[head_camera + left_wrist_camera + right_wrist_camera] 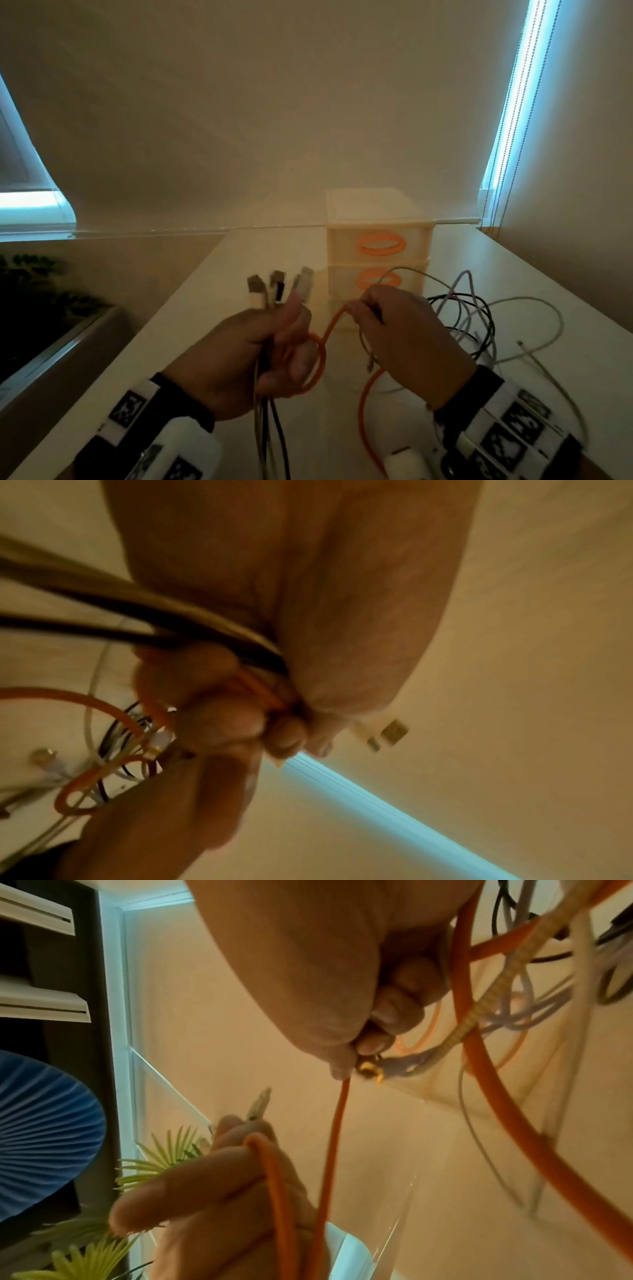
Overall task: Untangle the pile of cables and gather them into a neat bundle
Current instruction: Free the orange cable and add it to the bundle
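My left hand (270, 349) grips a bundle of cables (270, 428) upright above the white table (212, 308); their plug ends (277, 286) stick up past my fingers. An orange cable (330, 325) loops round that fist and runs across to my right hand (376, 318), which pinches it between thumb and fingertips. In the right wrist view the orange cable (337, 1137) hangs taut from the pinch, beside a gold-tipped plug (369, 1070). In the left wrist view, dark cables (143, 615) pass through my left fist (240, 710). A loose tangle of black, grey and white cables (469, 318) lies behind my right hand.
A small cream drawer unit (378, 240) with orange handles stands on the table just behind my hands. A green plant in a planter (41, 301) sits to the left below the table edge. Window blinds with bead chains (507, 120) hang at the right.
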Action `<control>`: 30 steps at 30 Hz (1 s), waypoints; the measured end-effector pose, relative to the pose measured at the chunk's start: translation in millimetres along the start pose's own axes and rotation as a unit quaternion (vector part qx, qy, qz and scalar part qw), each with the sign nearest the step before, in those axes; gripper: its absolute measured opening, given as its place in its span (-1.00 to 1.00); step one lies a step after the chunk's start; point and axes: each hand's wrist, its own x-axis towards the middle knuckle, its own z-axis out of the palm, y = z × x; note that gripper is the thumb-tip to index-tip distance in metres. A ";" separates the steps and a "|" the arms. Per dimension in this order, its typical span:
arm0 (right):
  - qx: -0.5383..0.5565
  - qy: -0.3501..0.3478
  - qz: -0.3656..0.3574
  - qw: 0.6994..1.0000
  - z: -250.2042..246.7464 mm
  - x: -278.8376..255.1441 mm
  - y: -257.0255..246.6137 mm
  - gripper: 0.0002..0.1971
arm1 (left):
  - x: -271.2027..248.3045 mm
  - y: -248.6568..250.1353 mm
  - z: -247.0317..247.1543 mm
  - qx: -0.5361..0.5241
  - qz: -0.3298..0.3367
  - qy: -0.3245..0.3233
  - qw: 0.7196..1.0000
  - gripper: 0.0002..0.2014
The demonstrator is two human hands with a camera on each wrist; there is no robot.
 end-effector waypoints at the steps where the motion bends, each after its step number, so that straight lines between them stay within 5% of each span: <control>1: 0.007 0.003 -0.005 1.000 3.1 -0.4 -3.4 -0.69 | -1.4 -1.0 3.1 0.038 -0.016 -0.004 0.999 -0.56; 5: 0.021 0.048 -0.066 0.996 8.3 -1.5 -15.8 -0.74 | -1.2 4.1 14.5 0.123 -0.054 0.065 0.989 -0.52; 8: 0.083 0.071 -0.131 0.985 11.0 -7.7 -22.8 -0.83 | 3.5 7.0 17.9 0.053 0.015 0.147 0.988 -0.54; 12: 0.053 -0.117 -0.151 0.980 18.4 -15.7 -18.7 -0.82 | 11.5 5.9 15.1 -0.072 0.127 0.253 0.956 -0.56; 15: 0.032 -0.167 -0.122 0.978 17.6 -15.4 -10.7 -0.80 | 15.0 1.3 11.4 -0.179 0.163 0.304 0.921 -0.56; 21: -0.072 -0.175 -0.123 0.974 1.6 -10.6 -5.6 -0.85 | 13.8 8.3 5.0 -0.232 0.179 0.296 0.909 -0.59; 27: -0.173 -0.163 -0.102 0.966 -34.7 -10.4 -0.8 -0.46 | 7.1 19.9 -7.1 -0.232 0.205 0.297 0.903 -0.62; 30: -0.158 -0.144 -0.094 0.972 -52.5 -6.9 4.3 -0.55 | 3.3 25.2 -13.3 -0.236 0.217 0.306 0.897 -0.58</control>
